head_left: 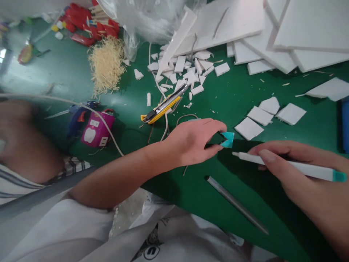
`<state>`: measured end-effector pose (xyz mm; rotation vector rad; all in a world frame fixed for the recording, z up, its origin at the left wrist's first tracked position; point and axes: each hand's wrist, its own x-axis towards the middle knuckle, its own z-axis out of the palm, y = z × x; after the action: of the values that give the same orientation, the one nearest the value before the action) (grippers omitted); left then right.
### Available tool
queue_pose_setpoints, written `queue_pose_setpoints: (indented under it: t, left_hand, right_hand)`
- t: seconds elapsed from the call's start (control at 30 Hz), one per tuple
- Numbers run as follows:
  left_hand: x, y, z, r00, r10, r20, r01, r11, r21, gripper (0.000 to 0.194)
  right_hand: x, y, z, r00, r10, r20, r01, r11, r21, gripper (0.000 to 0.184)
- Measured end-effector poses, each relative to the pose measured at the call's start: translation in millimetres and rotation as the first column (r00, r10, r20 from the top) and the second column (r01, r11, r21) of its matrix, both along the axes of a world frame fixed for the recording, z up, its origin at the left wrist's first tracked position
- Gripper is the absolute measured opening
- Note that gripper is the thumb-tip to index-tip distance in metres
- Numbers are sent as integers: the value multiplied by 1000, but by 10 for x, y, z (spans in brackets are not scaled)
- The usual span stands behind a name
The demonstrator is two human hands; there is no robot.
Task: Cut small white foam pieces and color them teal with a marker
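Observation:
My left hand (pixel 195 142) reaches over the green table, its thumb and forefinger closed on a small teal piece (pixel 228 139). The piece has a notched, dark inner edge; its far part is hidden by the fingers. My right hand (pixel 286 167) grips a white marker pen (pixel 297 167) with a teal end, its tip pointing left just short of the teal piece. Below them lies a grey metal rod (pixel 237 203). Several white foam pieces (pixel 260 115) rest beyond the right hand.
A yellow box cutter (pixel 163 105) lies left of the left hand, before a heap of foam scraps (pixel 188 71). White foam sheets (pixel 272 43) are stacked behind. A magenta power adapter (pixel 98 129), a white cable (pixel 54 97), wood shavings (pixel 106 67) and red-tipped sticks (pixel 89 22) are at left.

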<state>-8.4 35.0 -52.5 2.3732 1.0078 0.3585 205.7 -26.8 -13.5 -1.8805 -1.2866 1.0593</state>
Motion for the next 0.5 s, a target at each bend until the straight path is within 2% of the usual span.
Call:
queue_pose_setpoints:
  t: [0.17,0.23,0.33,0.5]
  left_hand:
    - [12,6,20,1000,-3,-14,3,1000,-5,28]
    - [11,6,21,1000,-2,-19,2,1000,-9,28]
    - [3,3,12,1000,2,-10,-2,1000,-7,27]
    - [5,-1,13,1000,-2,14,2,1000,7,26]
  right_hand:
    - [-41,6,17,998,-62,5,61,997,45,4]
    - [-41,4,19,999,-35,7,34,999,5,3]
    - [-21,4,24,1000,16,17,-15,999,-29,13]
    - [5,-18,-15,990,17,137,-23,999,46,12]
